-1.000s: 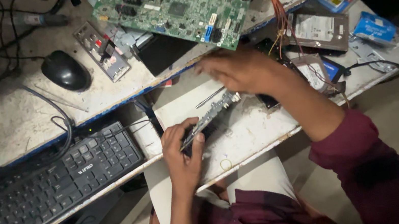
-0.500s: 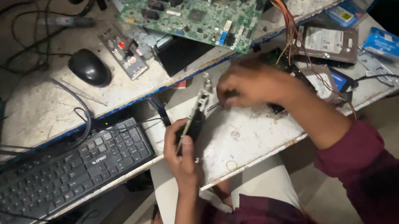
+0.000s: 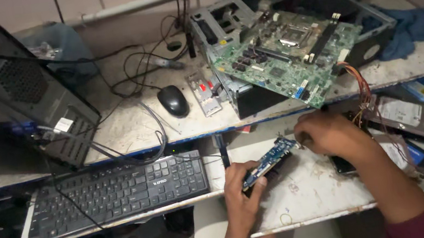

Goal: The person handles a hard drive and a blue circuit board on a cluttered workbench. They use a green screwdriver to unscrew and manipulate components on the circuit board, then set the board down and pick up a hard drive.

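Note:
My left hand grips the near end of a small blue circuit card, holding it tilted above the lower white shelf. My right hand is closed at the card's far end, its fingers pinching there; whether it holds a tool is hidden. A green motherboard lies tilted over an open computer case on the upper desk, just beyond my right hand.
A black keyboard sits left on the lower shelf. A black mouse, a metal port plate, cables and a dark tower case occupy the upper desk. A hard drive and orange wires lie right.
The view has tilted up, showing more of the upper desk and wall. Both hands stay on the blue card, with my right hand settled at its far end.

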